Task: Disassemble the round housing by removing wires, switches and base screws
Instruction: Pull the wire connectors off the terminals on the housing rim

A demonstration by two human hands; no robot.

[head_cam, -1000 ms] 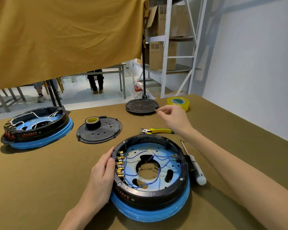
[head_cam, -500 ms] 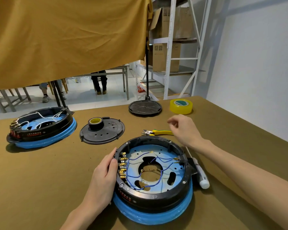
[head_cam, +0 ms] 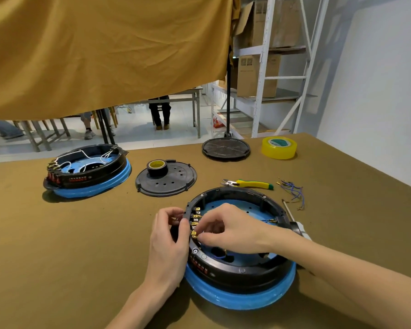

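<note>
The round housing (head_cam: 242, 269), a black ring on a blue base, sits in front of me. A row of brass switch terminals (head_cam: 195, 218) lines its inner left wall. My left hand (head_cam: 169, 238) grips the ring's outer left wall at that row, fingers curled. My right hand (head_cam: 230, 229) reaches in over the blue plate and pinches the lowest brass terminal. A short blue wire (head_cam: 267, 220) still shows by the right wall. A bundle of loose blue wires (head_cam: 292, 188) lies on the table to the right.
Yellow-handled cutters (head_cam: 249, 184) lie behind the housing, a screwdriver (head_cam: 294, 222) at its right. A black cover (head_cam: 176, 186) carrying a tape roll (head_cam: 157, 166), a second wired housing (head_cam: 88, 172), a stand base (head_cam: 226, 148) and yellow tape (head_cam: 279, 144) stand farther back.
My right hand came from near the cutters into the housing and now pinches a terminal. Most blue wires are out and lie on the table. My left hand curled round the wall.
</note>
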